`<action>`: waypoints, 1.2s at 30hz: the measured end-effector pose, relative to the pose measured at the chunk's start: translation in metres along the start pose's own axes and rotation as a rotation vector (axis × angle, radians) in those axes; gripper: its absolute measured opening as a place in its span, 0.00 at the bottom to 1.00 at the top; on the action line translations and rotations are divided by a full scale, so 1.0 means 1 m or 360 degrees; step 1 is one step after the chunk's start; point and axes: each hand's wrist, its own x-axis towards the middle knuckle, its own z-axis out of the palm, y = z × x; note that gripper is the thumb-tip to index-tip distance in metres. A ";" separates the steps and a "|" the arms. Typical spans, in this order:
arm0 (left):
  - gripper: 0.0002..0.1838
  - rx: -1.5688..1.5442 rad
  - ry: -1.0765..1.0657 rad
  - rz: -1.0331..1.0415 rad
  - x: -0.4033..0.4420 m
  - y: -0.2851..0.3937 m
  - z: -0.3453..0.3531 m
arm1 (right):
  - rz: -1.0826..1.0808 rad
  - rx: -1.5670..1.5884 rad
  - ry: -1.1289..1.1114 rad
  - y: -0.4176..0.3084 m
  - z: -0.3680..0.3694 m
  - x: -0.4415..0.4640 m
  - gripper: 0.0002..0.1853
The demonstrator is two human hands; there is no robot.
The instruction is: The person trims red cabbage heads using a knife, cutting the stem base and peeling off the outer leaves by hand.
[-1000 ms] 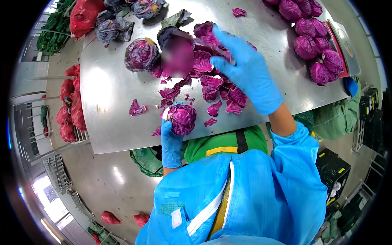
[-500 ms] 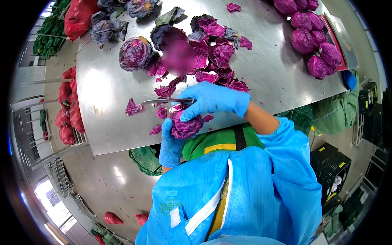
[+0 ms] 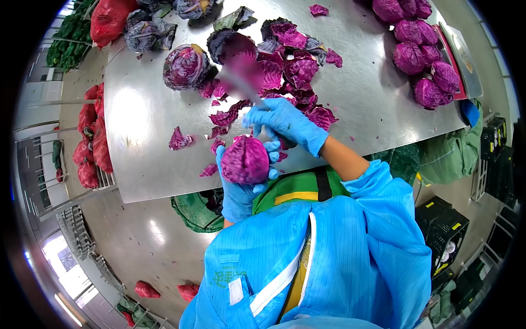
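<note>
My left hand, in a blue glove, cups a trimmed red cabbage from below and both sides, at the front edge of the metal table. Just beyond it, my gloved right hand is closed around a knife. The blade points away to the upper left and looks smeared. Torn red cabbage leaves lie heaped past my hands, with a loose scrap to the left. An untrimmed red cabbage sits left of the heap.
Trimmed cabbages are grouped at the table's right end, beside a red-edged tray. Darker untrimmed heads and a red mesh sack stand at the far left. Black crates are on the floor at right.
My right hand has lifted off the cabbage and turned the knife from pointing left to pointing away. The cabbage has rolled in my left hand, its smooth round side now up.
</note>
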 end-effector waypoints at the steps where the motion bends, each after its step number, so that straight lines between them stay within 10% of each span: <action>1: 0.54 -0.0144 -0.0167 -0.0105 0.002 0.000 0.000 | 0.0134 0.0033 0.0085 0.002 -0.008 -0.006 0.17; 9: 0.56 -0.0346 -0.0064 0.0042 0.000 -0.010 -0.002 | 0.0098 -0.0240 0.0217 0.019 -0.018 -0.021 0.22; 15: 0.44 0.1827 0.0709 0.0718 -0.012 -0.001 0.011 | -0.0149 -0.0823 0.0538 0.039 -0.015 -0.039 0.22; 19: 0.46 0.2125 0.1074 0.0741 -0.015 -0.003 0.009 | -0.0851 -0.1680 0.0556 0.058 -0.006 -0.061 0.19; 23: 0.49 0.2587 0.1187 0.0898 -0.016 -0.004 -0.013 | -0.0462 -0.2462 0.0245 0.034 0.017 -0.079 0.24; 36: 0.45 0.2415 0.1245 0.0627 -0.018 -0.006 0.009 | -0.1001 -0.2918 0.0584 0.049 0.009 -0.056 0.23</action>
